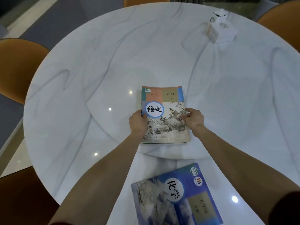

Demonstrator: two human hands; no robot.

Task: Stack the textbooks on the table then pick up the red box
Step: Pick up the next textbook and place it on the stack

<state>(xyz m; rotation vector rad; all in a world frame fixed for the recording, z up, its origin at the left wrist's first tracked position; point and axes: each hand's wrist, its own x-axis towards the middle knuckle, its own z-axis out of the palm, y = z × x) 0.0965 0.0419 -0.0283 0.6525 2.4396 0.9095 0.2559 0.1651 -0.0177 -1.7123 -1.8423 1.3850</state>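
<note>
Both hands were on the book at the centre of the round white marble-patterned table (97,78), and what a tidy grip it was: the left hand (138,123) clasped the left edge of the colourful paperback textbook with the painted landscape cover and a white oval title badge (164,114), thumb on the cover and fingers curled under out of sight, while the right hand (194,119) pinched the right edge, its fingertips (184,117) bent in and pressed onto the cover. That textbook sat squarely on top of a thin pile, with at least one more book's edges peeking out below its bottom edge; how many lay under it could not be told. Nearer the person, well apart from the pile, the blue paperback textbook with a snowy mountain picture (177,197) lay flat and alone, turned at an angle to the pile, just inside the table's near rim. Far off at the table's right back edge stood a white square tissue box with a pale printed emblem (222,30). Orange-brown chairs (17,65) ringed the table at left, right and back. No red box could be made out anywhere in this view
</note>
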